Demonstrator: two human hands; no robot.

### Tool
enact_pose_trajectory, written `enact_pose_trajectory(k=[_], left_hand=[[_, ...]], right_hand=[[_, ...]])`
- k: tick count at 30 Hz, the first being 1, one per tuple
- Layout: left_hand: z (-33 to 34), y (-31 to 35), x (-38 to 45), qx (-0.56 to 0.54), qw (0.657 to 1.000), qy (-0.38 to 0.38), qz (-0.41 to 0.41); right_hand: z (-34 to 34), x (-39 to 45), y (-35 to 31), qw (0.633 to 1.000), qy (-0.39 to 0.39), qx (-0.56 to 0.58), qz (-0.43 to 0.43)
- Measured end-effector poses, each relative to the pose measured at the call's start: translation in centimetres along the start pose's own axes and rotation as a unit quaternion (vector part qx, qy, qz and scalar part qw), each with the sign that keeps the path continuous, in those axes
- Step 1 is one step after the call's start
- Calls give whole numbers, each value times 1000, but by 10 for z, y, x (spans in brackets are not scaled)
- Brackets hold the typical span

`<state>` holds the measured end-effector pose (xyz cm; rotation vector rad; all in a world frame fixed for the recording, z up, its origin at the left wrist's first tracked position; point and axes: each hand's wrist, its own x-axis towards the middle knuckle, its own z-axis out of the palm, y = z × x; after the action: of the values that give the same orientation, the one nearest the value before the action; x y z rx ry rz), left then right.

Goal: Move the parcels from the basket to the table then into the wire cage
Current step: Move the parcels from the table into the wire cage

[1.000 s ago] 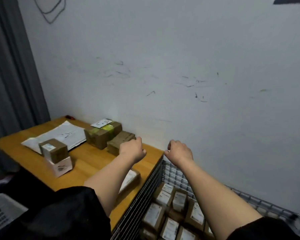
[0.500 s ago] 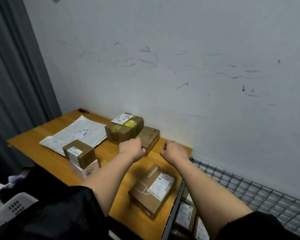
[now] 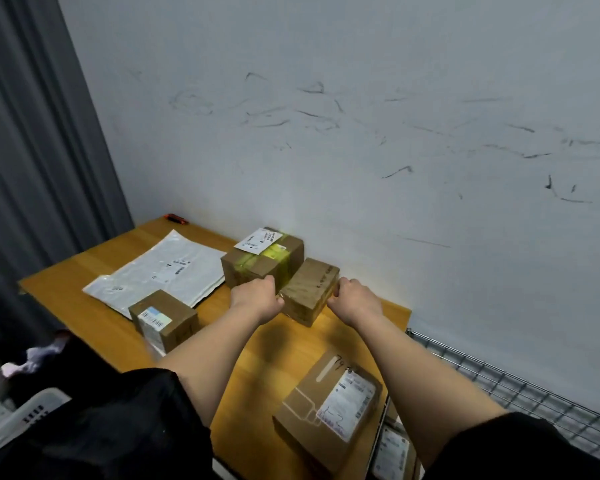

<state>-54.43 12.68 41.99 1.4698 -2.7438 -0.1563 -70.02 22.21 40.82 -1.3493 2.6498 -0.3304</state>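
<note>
A small plain brown parcel (image 3: 310, 289) lies on the wooden table (image 3: 94, 313) near the wall. My left hand (image 3: 257, 297) grips its left end and my right hand (image 3: 355, 299) grips its right end. Just behind it stands a taller box with yellow tape (image 3: 264, 259) and a white label. A labelled box (image 3: 329, 410) lies at the table's near right corner. The wire cage (image 3: 534, 400) stands to the right of the table, with labelled parcels (image 3: 390, 452) inside. The white basket (image 3: 25, 417) is at the lower left.
A flat white mailer bag (image 3: 163, 268) lies on the table's left part. A small brown box (image 3: 163, 318) sits on a white one near the front edge. A small red object (image 3: 176, 219) is at the far corner. Grey curtain hangs on the left.
Both hands moved forward from above the cage edge to the small brown parcel and closed on its two ends. The view swung left toward the table.
</note>
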Motion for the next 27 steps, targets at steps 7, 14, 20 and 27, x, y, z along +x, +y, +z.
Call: enact_pose_trajectory(k=[7, 14, 20, 27], left_hand=[[4, -33, 55, -16, 999, -38, 36], [10, -75, 115, -28, 990, -99, 97], [25, -88, 153, -54, 977, -160, 132], [62, -77, 183, -121, 957, -239, 112]], right_hand=[[19, 43, -34, 999, -8, -9, 44], [46, 75, -78, 989, -34, 14, 140], [69, 80, -86, 978, -44, 26, 203], [95, 98, -71, 962, -60, 67, 259]])
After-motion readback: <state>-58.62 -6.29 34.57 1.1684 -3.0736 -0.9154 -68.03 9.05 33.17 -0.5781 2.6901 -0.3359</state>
